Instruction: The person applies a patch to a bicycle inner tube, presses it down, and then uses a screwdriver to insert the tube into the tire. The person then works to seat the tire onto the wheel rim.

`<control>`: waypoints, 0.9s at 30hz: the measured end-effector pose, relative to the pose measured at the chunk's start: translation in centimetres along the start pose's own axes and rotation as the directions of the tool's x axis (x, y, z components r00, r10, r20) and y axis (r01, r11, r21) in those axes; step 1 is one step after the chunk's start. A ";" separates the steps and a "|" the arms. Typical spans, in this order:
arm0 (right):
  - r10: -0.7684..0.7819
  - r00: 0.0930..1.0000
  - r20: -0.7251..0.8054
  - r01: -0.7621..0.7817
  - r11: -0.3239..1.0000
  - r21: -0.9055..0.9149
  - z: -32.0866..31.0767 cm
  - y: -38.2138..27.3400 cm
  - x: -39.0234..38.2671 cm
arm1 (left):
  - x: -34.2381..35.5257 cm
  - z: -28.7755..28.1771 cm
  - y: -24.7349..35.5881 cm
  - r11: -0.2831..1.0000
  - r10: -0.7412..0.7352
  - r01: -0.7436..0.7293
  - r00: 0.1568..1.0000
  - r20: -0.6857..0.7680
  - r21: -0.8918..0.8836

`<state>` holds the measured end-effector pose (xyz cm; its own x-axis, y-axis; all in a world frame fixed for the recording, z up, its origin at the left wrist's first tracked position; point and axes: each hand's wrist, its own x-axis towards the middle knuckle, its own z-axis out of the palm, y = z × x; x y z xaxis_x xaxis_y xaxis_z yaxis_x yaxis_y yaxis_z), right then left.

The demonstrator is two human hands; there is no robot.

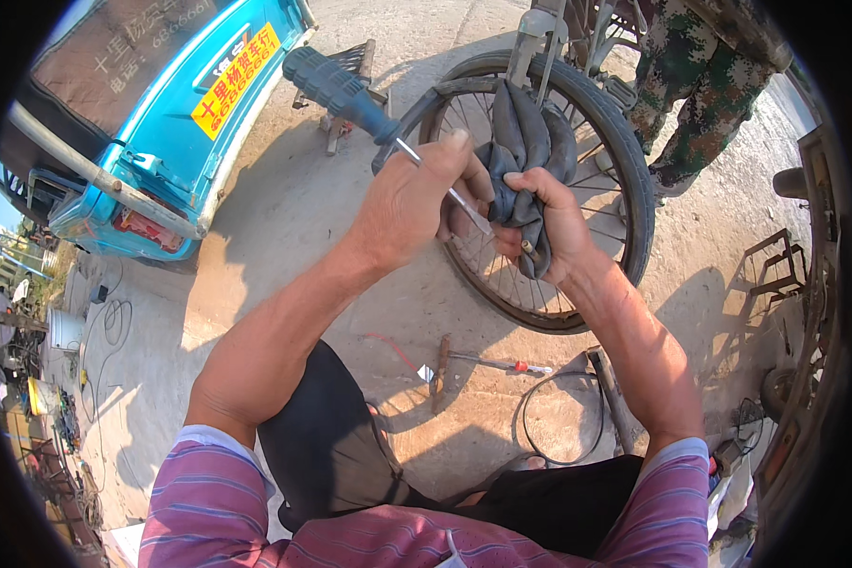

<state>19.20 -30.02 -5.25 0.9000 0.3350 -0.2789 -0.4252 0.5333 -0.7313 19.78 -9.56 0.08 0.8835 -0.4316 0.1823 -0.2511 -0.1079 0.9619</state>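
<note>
My left hand (417, 199) is closed around the metal shaft of a screwdriver with a ribbed blue handle (336, 90) pointing up-left; its flat tip lies near the bunched black inner tube (530, 142). My right hand (554, 227) grips the folded tube, with a brass-coloured valve stem (528, 250) just below its fingers. Behind both hands is an upright bicycle wheel (634, 218) with spokes and a black tyre; the tube hangs over its upper part, partly hiding the rim.
A turquoise vehicle (151, 161) stands at left, a person in camouflage trousers (691, 104) at upper right. On the ground lie a hammer (441, 374), a red-tipped tool (502, 362), a pump-like bar (615, 398) and cables (114, 322). A metal frame (776, 265) is at right.
</note>
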 end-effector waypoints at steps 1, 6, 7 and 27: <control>-0.018 0.999 0.028 0.017 0.999 0.049 0.3 -0.3 0.0 | -0.6 0.4 0.3 1.000 0.009 -0.008 0.999 0.048 -0.029; -0.083 0.996 0.030 0.080 0.992 0.095 1.3 -1.3 -0.5 | -1.8 1.0 1.2 0.981 0.154 -0.131 0.974 0.163 -0.146; -0.098 0.995 0.023 0.097 0.993 0.070 1.4 -1.3 -0.5 | -2.0 1.2 1.3 0.975 0.174 -0.149 0.974 0.146 -0.168; -0.089 0.971 0.220 0.055 0.986 0.156 0.9 -0.9 0.3 | -3.1 2.6 0.4 0.946 0.103 -0.043 0.980 0.169 -0.321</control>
<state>19.73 -29.73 -4.12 0.8908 0.4492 -0.0690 -0.3851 0.6654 -0.6395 15.88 -10.62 -0.70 0.7732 -0.5858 0.2428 -0.1488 0.2045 0.9675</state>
